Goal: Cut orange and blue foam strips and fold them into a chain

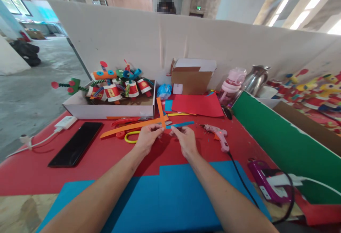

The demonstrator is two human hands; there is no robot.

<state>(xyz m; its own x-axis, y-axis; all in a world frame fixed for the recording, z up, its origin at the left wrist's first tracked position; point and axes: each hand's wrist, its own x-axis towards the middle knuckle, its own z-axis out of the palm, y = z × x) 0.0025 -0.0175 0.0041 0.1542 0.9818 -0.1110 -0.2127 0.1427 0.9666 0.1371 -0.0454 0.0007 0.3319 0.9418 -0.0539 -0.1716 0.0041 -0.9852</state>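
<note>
My left hand pinches the lower end of an orange paper strip, where it meets a second, longer orange strip at an angle. Close by on the right, my right hand has thumb and finger closed on a narrow blue paper strip. The blue strip's left end reaches the orange paper at my left fingertips; whether they are joined, I cannot tell. Yellow-handled scissors lie just beyond my left hand, partly covered. A pink hot glue gun rests to the right of my right hand.
Paper-cup figures fill a white box at the back left. A black phone lies on the left. Red sheets and a pink bottle are behind. A green-sided box borders the right; blue sheets lie in front.
</note>
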